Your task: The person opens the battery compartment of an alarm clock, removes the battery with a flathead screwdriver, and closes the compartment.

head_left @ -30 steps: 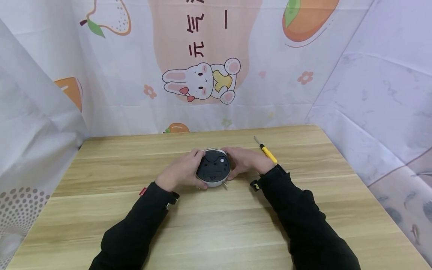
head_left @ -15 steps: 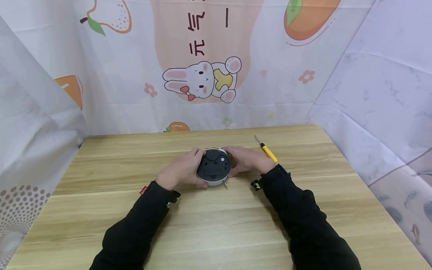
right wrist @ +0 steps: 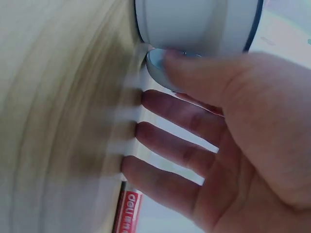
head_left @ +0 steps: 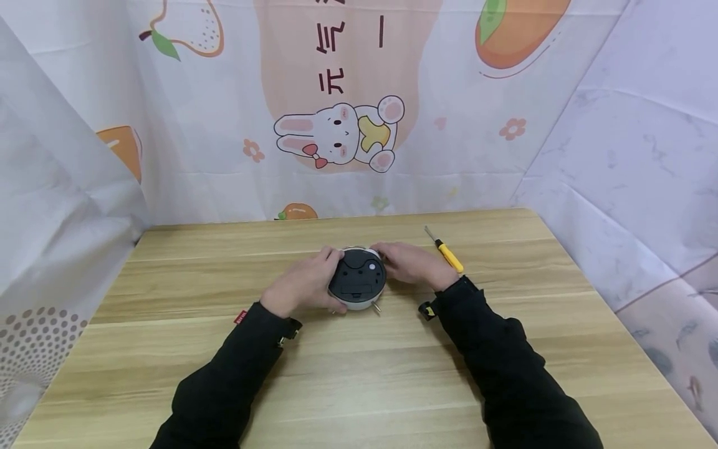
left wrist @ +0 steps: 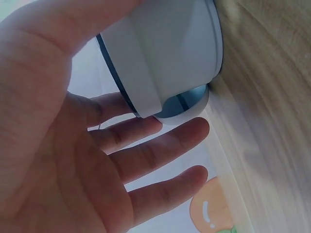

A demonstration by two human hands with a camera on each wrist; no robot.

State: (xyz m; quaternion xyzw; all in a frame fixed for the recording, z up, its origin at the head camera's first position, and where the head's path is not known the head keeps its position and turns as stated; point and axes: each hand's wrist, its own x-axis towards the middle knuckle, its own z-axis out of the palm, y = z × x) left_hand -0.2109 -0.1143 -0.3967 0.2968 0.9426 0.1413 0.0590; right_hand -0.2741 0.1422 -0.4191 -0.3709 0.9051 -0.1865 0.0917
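Note:
A round twin-bell alarm clock [head_left: 357, 279], white-sided with a black back, lies face down on the wooden table, its small metal legs pointing toward me. My left hand [head_left: 303, 284] grips its left side, thumb low on the white casing [left wrist: 170, 48] and forefinger at the upper edge; the other fingers are spread. At the clock's upper right is my right hand [head_left: 414, 264]. In the right wrist view its thumb lies over a pale metal bell [right wrist: 158, 70], the forefinger mostly hidden behind, and three fingertips reach down to the tabletop.
A screwdriver [head_left: 449, 255] with a yellow handle lies beyond the right wrist, its shaft pointing to the back edge. A red label with white lettering [right wrist: 129, 208] shows near the right fingers. Printed cloth [head_left: 224, 125] hangs behind the table [head_left: 336, 386].
My right thumb has moved from the clock's lower right side up toward the bell. The left hand keeps its grip, and the clock stays in about the same place.

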